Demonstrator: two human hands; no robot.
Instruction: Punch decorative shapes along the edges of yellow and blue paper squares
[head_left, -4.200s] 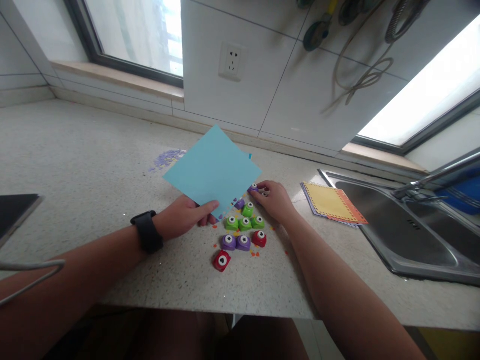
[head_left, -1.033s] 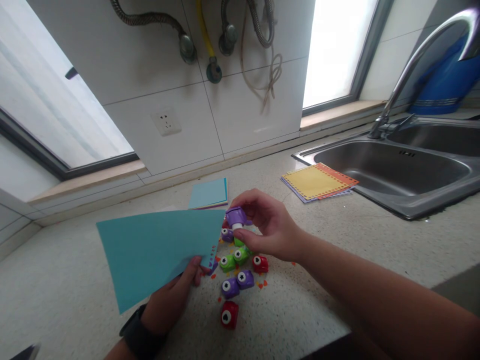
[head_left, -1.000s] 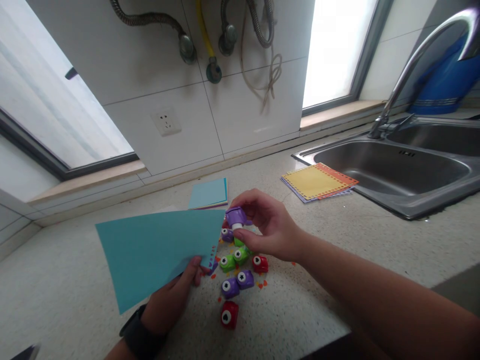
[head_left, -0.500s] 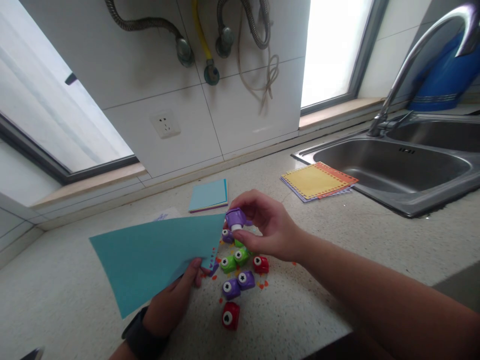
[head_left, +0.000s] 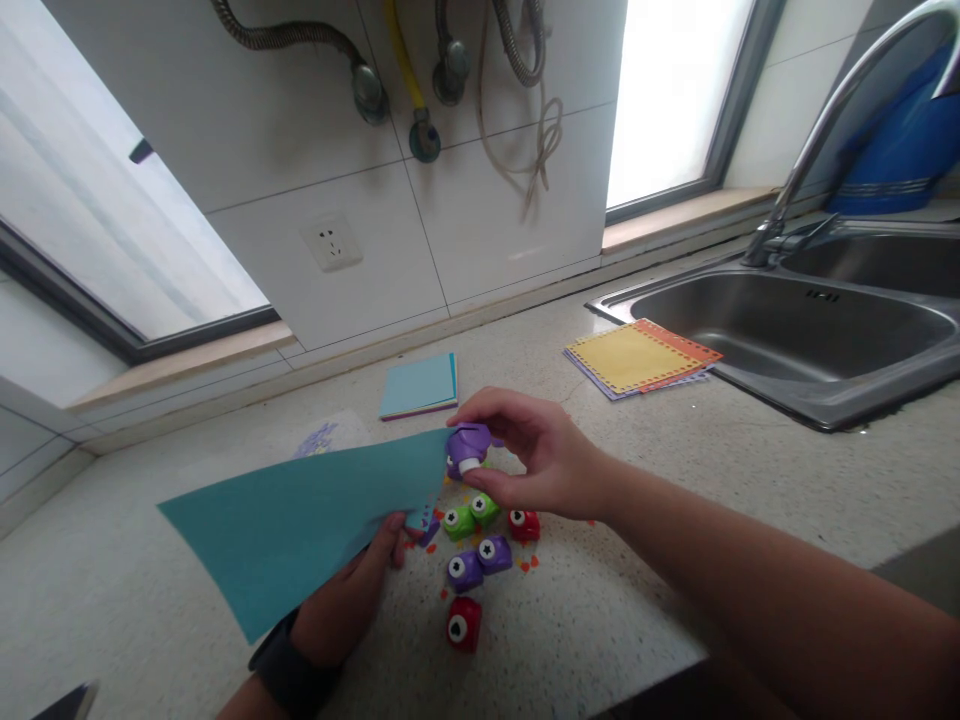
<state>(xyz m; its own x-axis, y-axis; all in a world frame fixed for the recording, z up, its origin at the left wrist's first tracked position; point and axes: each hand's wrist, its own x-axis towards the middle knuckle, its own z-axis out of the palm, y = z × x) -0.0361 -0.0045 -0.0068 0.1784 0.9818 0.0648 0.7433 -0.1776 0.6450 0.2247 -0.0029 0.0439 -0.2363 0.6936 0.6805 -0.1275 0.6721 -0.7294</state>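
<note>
A sheet of teal paper (head_left: 307, 520) is pinched at its lower right edge by my left hand (head_left: 364, 580), with small punched holes along its right side. My right hand (head_left: 536, 450) grips a purple craft punch (head_left: 469, 445) with a white button, thumb below and fingers above. The punch sits at the sheet's upper right corner; whether the paper is inside its slot I cannot tell. Below my right hand stand several other punches: a green one (head_left: 459, 521), a purple one (head_left: 465, 571), a red one (head_left: 463, 626) and another red one (head_left: 524, 525).
Behind the sheet lies a stack of coloured paper (head_left: 420, 386). Punched yellow and orange sheets (head_left: 637, 360) lie beside the steel sink (head_left: 795, 320). Small orange paper bits (head_left: 529, 562) are scattered among the punches. A clear bag (head_left: 330, 438) shows partly behind the sheet.
The teal sheet's left end has dipped and swung a little to the left. The purple punch in my right hand has tilted and come slightly lower. The camera view has shifted a little.
</note>
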